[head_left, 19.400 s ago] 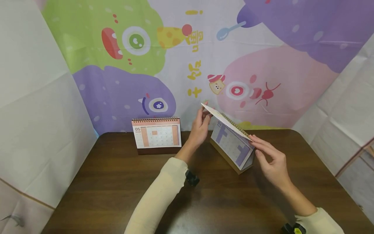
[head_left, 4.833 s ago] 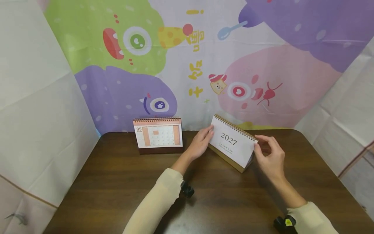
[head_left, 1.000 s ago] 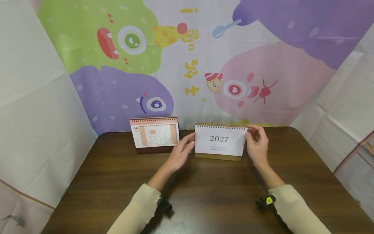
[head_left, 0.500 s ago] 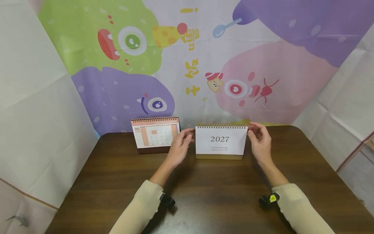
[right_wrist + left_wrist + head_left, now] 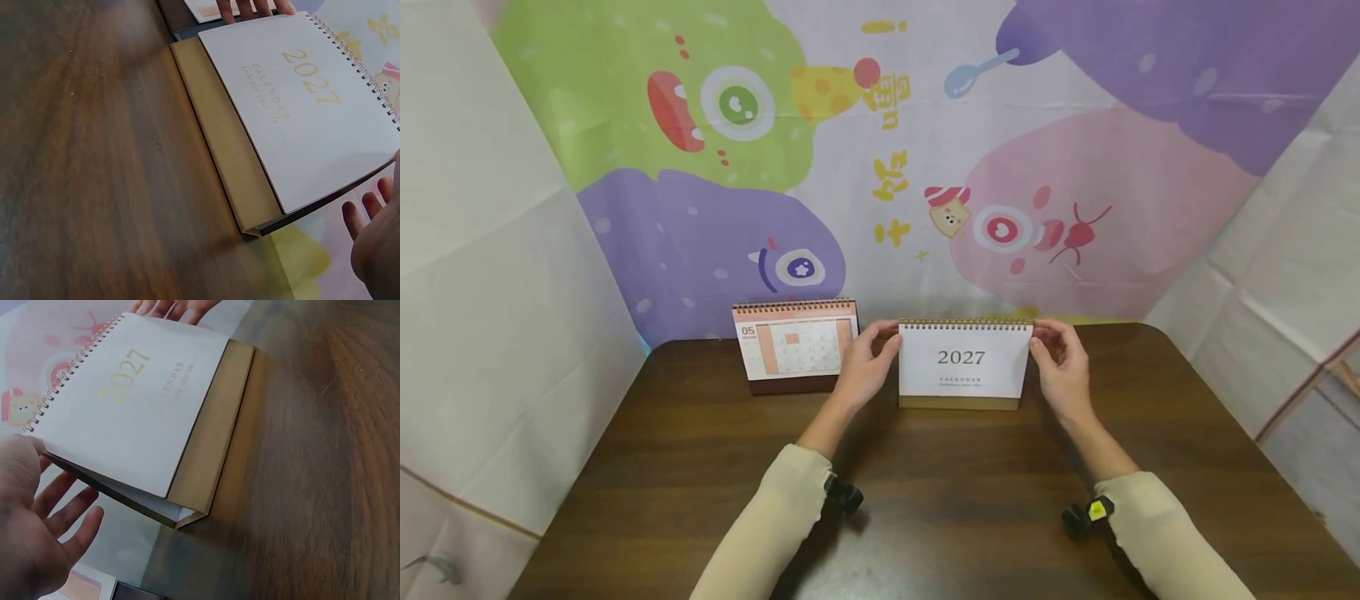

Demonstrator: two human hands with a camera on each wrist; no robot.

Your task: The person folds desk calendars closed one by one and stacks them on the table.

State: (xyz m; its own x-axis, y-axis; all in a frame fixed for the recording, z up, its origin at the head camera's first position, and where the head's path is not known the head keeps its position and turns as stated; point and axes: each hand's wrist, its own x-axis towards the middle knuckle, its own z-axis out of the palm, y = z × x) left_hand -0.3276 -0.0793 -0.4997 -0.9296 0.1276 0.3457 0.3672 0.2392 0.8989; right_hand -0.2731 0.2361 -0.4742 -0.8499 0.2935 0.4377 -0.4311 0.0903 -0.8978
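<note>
A white desk calendar (image 5: 962, 358) marked 2027 stands upright on its gold base (image 5: 958, 402), facing front, its ring binding along the top. My left hand (image 5: 863, 367) holds its upper left corner, thumb in front and fingers behind. At the upper right corner, my right hand (image 5: 1063, 371) pinches the edge between thumb and fingers. In the left wrist view, the other fingers (image 5: 78, 509) of the left hand spread loosely behind the calendar's open side. The right wrist view shows the right hand's fingers (image 5: 370, 206) beside the other end; its thumb is out of frame.
A second desk calendar (image 5: 805, 346), pink and white with a 05 page, stands just left, its right edge partly behind my left hand. A printed cartoon cloth (image 5: 895, 275) hangs behind the brown wooden table (image 5: 940, 492). Pale cloth walls (image 5: 497, 250) flank both sides.
Earlier, the calendar stood angled with pages lifted over a 03 page; the 2027 cover then came down. It has since turned to face front. My left hand has just come back onto its corner.
</note>
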